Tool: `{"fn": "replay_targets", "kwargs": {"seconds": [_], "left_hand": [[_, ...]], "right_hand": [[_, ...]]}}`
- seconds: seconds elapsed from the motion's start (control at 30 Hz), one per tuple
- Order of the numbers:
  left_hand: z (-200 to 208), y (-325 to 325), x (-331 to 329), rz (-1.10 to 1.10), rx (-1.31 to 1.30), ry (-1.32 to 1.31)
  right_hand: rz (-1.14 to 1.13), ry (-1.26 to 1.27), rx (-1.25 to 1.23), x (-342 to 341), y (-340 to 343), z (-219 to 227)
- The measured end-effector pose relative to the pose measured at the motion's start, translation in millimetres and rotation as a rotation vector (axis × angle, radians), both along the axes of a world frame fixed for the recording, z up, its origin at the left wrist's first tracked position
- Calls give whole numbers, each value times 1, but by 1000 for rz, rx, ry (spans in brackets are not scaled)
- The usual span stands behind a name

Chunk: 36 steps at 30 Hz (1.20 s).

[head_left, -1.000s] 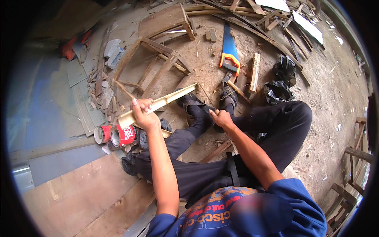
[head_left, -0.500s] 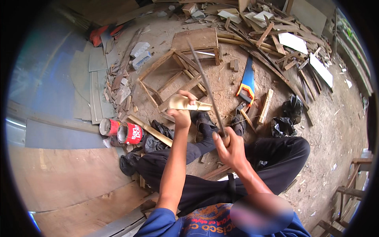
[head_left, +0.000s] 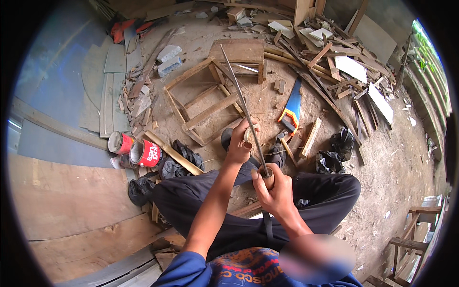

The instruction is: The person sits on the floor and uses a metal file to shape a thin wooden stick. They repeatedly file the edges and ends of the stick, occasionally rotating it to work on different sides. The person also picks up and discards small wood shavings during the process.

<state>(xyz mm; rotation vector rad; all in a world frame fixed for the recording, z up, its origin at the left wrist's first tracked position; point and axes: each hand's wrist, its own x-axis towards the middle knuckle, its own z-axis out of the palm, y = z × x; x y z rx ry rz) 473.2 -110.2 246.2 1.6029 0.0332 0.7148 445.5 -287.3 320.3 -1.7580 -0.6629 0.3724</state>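
Observation:
My left hand (head_left: 239,147) is wrapped round a short piece of pale bamboo (head_left: 247,137), held above my feet and turned so that little of it shows past the fingers. A long, narrow-bladed knife (head_left: 240,95) is gripped in my right hand (head_left: 275,192), fist closed on its wooden handle. Its blade slants up and to the left, passing close beside the bamboo piece and the left hand's fingers. Whether blade and bamboo touch, I cannot tell.
Beyond my hands lies a wooden stool frame (head_left: 202,109), near a wooden stool top (head_left: 239,49). A blue handsaw (head_left: 293,101) rests on the ground right of it. Red paint cans (head_left: 147,153) and a bamboo strip (head_left: 174,154) are at left, black plastic bags (head_left: 331,161) at right, scrap wood (head_left: 330,62) behind.
My left hand has turned and come right with the bamboo, which pointed sideways before and now faces me more end-on. The knife has shifted slightly left. The view has moved a little.

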Motion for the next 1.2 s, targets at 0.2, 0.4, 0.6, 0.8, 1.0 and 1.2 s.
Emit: {"fn": "replay_targets", "kwargs": {"seconds": [0.2,0.4,0.6,0.8,1.0,1.2], "left_hand": [[3,0,-2,-18,-5,-21],[1,1,0,-17,2,-41],[-3,2,-1,-29,19,-31],[-4,3,0,-32,22,-17],[-15,5,-2,25,27,-56],[-5,-3,-2,66,48,7]], "right_hand": [[-29,14,5,-2,-1,-2],[-33,-14,-23,-1,-2,-6],[-20,6,-43,0,-2,-6],[-6,50,-78,0,-2,-3],[-1,2,-61,-4,-3,-8],[-12,-14,-32,-5,-4,-9]]}}
